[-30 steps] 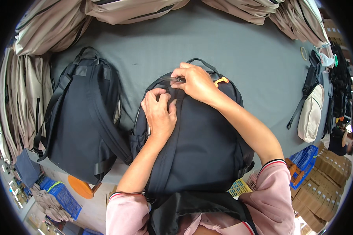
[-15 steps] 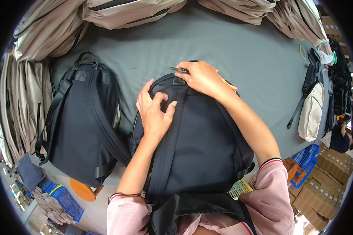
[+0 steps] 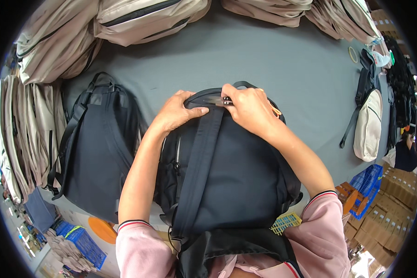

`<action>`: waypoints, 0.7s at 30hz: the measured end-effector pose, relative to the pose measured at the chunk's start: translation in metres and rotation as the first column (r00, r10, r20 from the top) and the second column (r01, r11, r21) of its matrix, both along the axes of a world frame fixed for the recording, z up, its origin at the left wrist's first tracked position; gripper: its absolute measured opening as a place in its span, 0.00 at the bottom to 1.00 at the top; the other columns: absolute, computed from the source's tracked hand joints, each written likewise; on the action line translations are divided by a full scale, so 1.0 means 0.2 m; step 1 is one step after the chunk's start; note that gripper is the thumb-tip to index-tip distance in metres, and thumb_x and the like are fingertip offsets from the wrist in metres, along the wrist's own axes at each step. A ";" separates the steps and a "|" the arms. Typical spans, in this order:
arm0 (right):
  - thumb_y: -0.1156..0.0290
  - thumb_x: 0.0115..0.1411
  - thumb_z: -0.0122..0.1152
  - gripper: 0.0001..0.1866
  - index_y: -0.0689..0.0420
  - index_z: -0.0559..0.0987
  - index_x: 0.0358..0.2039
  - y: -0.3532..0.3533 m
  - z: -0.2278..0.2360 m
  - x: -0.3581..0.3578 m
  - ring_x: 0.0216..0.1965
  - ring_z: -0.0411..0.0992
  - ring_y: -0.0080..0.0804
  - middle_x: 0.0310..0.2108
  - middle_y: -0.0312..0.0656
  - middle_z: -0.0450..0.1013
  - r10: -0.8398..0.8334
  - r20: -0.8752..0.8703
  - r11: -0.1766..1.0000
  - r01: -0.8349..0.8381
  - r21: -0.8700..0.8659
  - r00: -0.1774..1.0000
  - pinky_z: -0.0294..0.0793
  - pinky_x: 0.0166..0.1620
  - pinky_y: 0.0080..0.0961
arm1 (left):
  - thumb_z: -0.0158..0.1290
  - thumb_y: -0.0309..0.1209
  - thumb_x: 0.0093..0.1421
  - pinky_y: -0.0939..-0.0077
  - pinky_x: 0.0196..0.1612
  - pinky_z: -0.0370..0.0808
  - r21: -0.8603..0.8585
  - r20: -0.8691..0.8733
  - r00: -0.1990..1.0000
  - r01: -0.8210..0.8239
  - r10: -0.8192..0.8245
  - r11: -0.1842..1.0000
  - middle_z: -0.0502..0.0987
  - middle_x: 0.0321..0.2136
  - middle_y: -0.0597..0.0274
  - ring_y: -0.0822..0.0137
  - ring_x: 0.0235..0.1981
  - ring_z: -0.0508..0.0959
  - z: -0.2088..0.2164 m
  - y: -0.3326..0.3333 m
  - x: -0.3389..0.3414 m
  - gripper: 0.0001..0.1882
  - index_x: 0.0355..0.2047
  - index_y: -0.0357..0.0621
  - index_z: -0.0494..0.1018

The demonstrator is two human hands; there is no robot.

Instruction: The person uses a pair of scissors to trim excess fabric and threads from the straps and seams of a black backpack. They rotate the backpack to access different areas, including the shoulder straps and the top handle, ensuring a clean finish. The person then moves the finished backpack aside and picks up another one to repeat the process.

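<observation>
A black backpack [image 3: 250,171] lies in front of me with its strap side up, one padded shoulder strap [image 3: 203,162] running down its left part. My left hand [image 3: 178,112] grips the bag's upper left edge, thumb on the panel near the strap's top and the other fingers partly hidden over the rim. In my right hand [image 3: 252,109] is a small pair of thread snips [image 3: 216,100], blurred, their blades pointing left over the strap's upper end. The hand closes around them. An orange loop [image 3: 276,111] shows beside that hand.
A second black backpack [image 3: 97,153] lies to the left. Beige bags [image 3: 143,18] are piled along the far and left edges of the grey table [image 3: 310,88]. A beige-and-black bag [image 3: 368,125] lies at the right. Blue crates [image 3: 368,185] and cartons [image 3: 391,204] stand beyond.
My left hand has moved up from the strap to the bag's top left edge. The snips have come down and right onto the strap's upper end. The backpack's strap has shifted slightly.
</observation>
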State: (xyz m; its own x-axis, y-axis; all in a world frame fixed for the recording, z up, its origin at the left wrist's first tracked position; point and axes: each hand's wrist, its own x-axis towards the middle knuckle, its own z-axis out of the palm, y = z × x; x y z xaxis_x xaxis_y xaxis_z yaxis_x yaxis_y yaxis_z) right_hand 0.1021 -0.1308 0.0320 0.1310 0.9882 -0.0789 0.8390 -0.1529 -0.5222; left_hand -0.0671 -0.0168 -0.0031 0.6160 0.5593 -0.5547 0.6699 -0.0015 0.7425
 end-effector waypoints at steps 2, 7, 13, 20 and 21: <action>0.74 0.52 0.59 0.06 0.58 0.73 0.30 -0.05 -0.01 -0.02 0.22 0.73 0.48 0.18 0.48 0.73 0.004 -0.031 1.000 -0.004 -0.001 1.000 0.70 0.27 0.39 | 0.64 0.35 0.47 0.71 0.54 0.65 0.025 0.007 1.000 0.003 -0.003 1.000 0.72 0.45 0.50 0.59 0.49 0.71 -0.02 -0.02 0.01 0.30 0.50 0.35 0.69; 0.78 0.48 0.60 0.08 0.59 0.72 0.30 -0.12 -0.08 -0.03 0.19 0.72 0.45 0.14 0.45 0.70 -0.045 -0.120 0.999 0.046 0.007 0.992 0.67 0.23 0.39 | 0.62 0.36 0.43 0.68 0.56 0.65 0.146 -0.002 0.997 0.072 -0.072 0.987 0.70 0.48 0.49 0.57 0.53 0.68 -0.01 -0.04 0.05 0.34 0.52 0.40 0.68; 0.82 0.45 0.60 0.11 0.58 0.70 0.28 -0.23 -0.09 -0.08 0.19 0.72 0.40 0.16 0.41 0.72 -0.027 -0.100 0.970 0.051 0.239 0.995 0.68 0.21 0.33 | 0.60 0.43 0.44 0.65 0.57 0.64 0.237 -0.045 0.988 0.152 -0.145 0.960 0.69 0.50 0.47 0.54 0.55 0.66 0.05 -0.09 0.02 0.37 0.54 0.40 0.67; 0.84 0.43 0.60 0.12 0.58 0.71 0.28 -0.37 -0.10 -0.15 0.19 0.74 0.36 0.17 0.39 0.73 -0.076 -0.183 0.936 0.134 0.325 0.980 0.70 0.21 0.28 | 0.57 0.48 0.52 0.66 0.52 0.68 -0.161 0.211 0.977 0.051 -0.016 0.986 0.75 0.45 0.44 0.56 0.48 0.74 0.10 -0.11 -0.07 0.34 0.51 0.33 0.68; 0.84 0.43 0.60 0.12 0.58 0.72 0.28 -0.38 -0.11 -0.16 0.19 0.74 0.35 0.18 0.39 0.73 -0.078 -0.187 0.933 0.138 0.333 0.979 0.70 0.21 0.27 | 0.55 0.47 0.55 0.69 0.49 0.71 -0.096 0.168 0.986 0.026 -0.009 0.995 0.78 0.38 0.46 0.60 0.43 0.77 0.11 -0.12 -0.07 0.31 0.47 0.30 0.71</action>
State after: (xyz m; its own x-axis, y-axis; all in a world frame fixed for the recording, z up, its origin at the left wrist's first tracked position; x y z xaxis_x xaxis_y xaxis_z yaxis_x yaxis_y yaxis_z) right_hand 0.0696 -0.2067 0.0110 0.2530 0.9393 0.2319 0.7232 -0.0244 -0.6902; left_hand -0.0802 -0.0412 0.0192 0.7139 0.4962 -0.4941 0.5368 0.0653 0.8412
